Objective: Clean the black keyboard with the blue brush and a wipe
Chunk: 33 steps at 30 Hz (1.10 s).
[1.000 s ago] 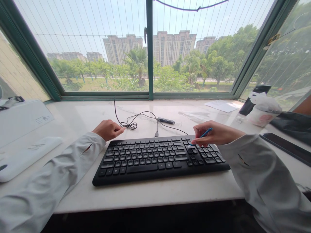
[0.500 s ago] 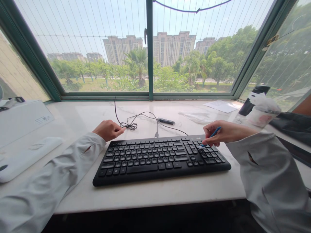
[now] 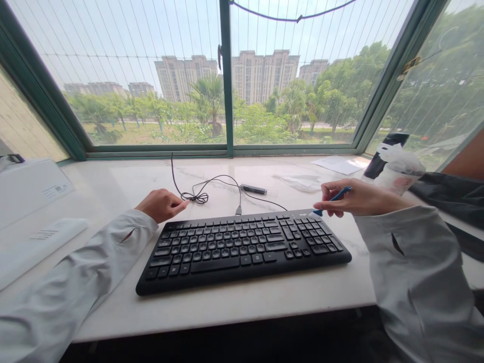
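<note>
Black keyboard [image 3: 242, 249] lying flat on the white stone ledge [image 3: 245, 302] by the window. The right hand [image 3: 359, 199] pinches a thin blue stick [image 3: 338, 194] between thumb and fingertips, pale tip down at the board's far right corner. What step would you call that? (guest1)

Looks to me like poking or wiping round the top-right keys, lol. The left hand [image 3: 161, 204] is curled in on itself, resting on the ledge just behind the far left corner, near the tangled cable [image 3: 196, 195]. No idea if anything's inside it. Next move imo needs the tip kept low and light between the keys, and the board stopped from sliding. Can't tell whether the tip touches a key or just the edge. Key legends are unreadable, both sleeves run out of frame, and the cup [image 3: 397, 176] on the right is half buried under crumpled tissue. (guest2)
</note>
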Each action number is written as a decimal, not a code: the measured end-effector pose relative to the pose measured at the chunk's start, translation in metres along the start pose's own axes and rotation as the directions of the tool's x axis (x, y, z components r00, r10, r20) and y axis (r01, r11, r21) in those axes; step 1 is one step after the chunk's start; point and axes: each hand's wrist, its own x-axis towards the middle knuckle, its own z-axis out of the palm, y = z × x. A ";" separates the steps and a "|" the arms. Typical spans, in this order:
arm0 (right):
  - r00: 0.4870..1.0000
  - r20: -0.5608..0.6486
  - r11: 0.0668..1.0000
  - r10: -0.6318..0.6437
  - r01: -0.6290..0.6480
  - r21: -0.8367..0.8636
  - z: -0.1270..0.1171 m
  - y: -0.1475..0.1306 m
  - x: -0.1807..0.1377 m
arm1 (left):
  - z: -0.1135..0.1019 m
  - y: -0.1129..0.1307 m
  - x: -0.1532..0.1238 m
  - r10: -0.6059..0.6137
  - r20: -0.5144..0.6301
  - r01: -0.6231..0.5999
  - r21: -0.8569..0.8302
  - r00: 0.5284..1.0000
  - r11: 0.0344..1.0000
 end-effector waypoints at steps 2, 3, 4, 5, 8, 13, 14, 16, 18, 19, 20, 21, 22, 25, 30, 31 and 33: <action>0.999 -0.049 1.000 -0.001 0.000 -0.010 0.009 -0.007 0.005 | 0.000 0.000 0.000 -0.004 0.004 0.004 -0.007 1.000 1.000; 0.998 -0.065 1.000 0.005 -0.005 -0.005 0.014 -0.011 0.007 | -0.001 0.001 0.000 -0.005 0.006 0.005 -0.011 1.000 1.000; 0.997 -0.073 1.000 0.010 -0.009 0.005 0.019 -0.015 0.009 | -0.001 0.001 0.000 -0.005 0.007 0.005 -0.015 1.000 1.000; 0.997 -0.073 1.000 0.013 -0.012 0.015 0.024 -0.018 0.011 | -0.001 0.001 0.000 -0.005 0.008 0.005 -0.018 1.000 1.000; 0.998 -0.068 0.999 -0.002 0.005 0.045 0.034 -0.024 0.015 | -0.002 0.002 0.000 -0.005 0.009 0.005 -0.022 1.000 1.000; 0.994 -0.093 0.998 -0.051 0.055 0.043 0.040 -0.025 0.018 | -0.003 0.004 0.000 -0.013 0.006 0.014 -0.022 1.000 1.000; 0.994 -0.090 0.997 -0.056 0.060 0.044 0.040 -0.024 0.018 | -0.003 0.004 0.000 -0.014 0.007 0.015 -0.016 1.000 1.000; 0.995 -0.082 0.997 -0.051 0.055 0.047 0.039 -0.021 0.018 | -0.003 0.004 0.000 -0.015 0.005 0.015 -0.002 1.000 1.000; 0.997 -0.067 0.998 -0.041 0.044 0.044 0.038 -0.018 0.019 | -0.002 0.003 0.000 -0.014 -0.003 0.014 0.006 1.000 1.000; 0.998 -0.058 0.998 -0.038 0.040 0.042 0.038 -0.017 0.019 | -0.002 0.003 0.000 -0.013 -0.007 0.013 0.007 1.000 1.000; 0.998 -0.044 0.998 -0.036 0.038 0.042 0.038 -0.017 0.019 | -0.002 0.003 0.000 -0.012 -0.011 0.012 0.005 1.000 1.000; 0.999 -0.024 0.998 -0.033 0.035 0.045 0.038 -0.017 0.018 | -0.002 0.003 0.000 -0.011 -0.014 0.011 0.004 1.000 1.000; 1.000 0.002 0.998 -0.029 0.029 0.052 0.038 -0.017 0.018 | -0.002 0.003 0.000 -0.009 -0.017 0.009 0.002 1.000 1.000; 0.997 0.082 0.997 -0.003 -0.003 0.076 0.037 -0.017 0.016 | -0.003 0.004 0.000 -0.005 -0.025 0.005 0.001 1.000 1.000; 0.984 0.177 0.994 0.028 -0.046 0.099 0.033 -0.017 0.011 | -0.003 0.004 0.000 -0.002 -0.026 0.002 -0.022 1.000 1.000; 0.980 0.196 0.993 0.030 -0.051 0.103 0.032 -0.017 0.010 | -0.003 0.004 0.000 -0.001 -0.025 0.000 -0.025 1.000 1.000; 0.972 0.233 0.992 0.036 -0.062 0.106 0.031 -0.018 0.008 | -0.002 0.003 0.000 0.003 -0.023 -0.003 -0.020 1.000 1.000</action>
